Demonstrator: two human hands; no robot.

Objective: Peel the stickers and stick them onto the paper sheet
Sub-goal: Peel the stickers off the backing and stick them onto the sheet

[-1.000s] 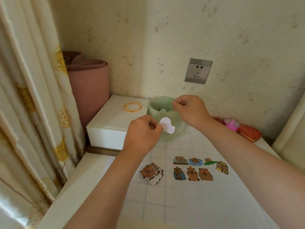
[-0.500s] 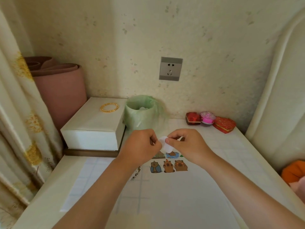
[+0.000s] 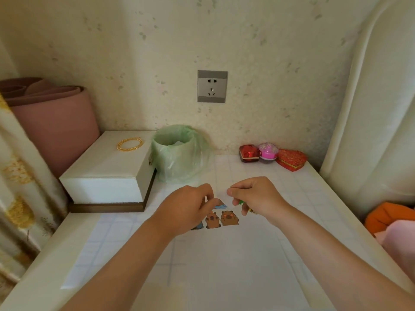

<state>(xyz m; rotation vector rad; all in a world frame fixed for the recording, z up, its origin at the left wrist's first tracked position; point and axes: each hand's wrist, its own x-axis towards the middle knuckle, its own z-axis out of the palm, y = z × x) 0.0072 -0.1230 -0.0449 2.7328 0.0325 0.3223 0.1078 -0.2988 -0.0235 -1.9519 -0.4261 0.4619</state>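
We hold both hands low over the paper sheet (image 3: 224,270), directly above the capybara stickers (image 3: 221,219) stuck on it. Our left hand (image 3: 187,208) and right hand (image 3: 257,198) each seem to pinch an edge of a small pale sticker (image 3: 221,194), blurred between them. We judge that uneven pulling could tear it. The freed glue side could also fold onto itself or land overlapping the capybara stickers.

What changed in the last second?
The left hand and right hand came down from in front of the green bin to just over the stickers on the paper sheet, still pinching a blurred white piece. The box, bin and stickers stayed put.
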